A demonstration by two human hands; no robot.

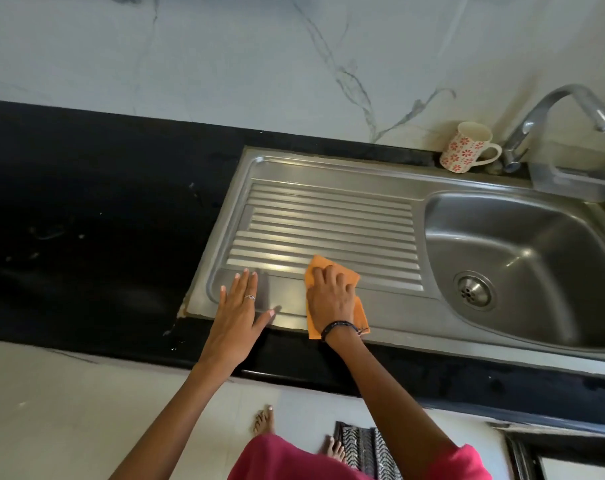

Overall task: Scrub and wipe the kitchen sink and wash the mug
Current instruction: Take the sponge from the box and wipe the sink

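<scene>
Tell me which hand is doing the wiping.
The right hand, the one with the dark wristband, presses the orange cloth on the drainboard. The left hand, wearing a ring, lies flat and bare on the drainboard's near edge.

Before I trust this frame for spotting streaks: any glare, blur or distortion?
Head view: bright glare bands on the drainboard ridges near the orange cloth; wide-angle bending curves the counter edge; the left hand casts a shadow on the steel; focus looks adequate.

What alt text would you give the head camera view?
A person's right hand presses an orange cloth on a steel sink's drainboard while the left hand rests flat beside it. A floral mug stands by the tap.
</scene>
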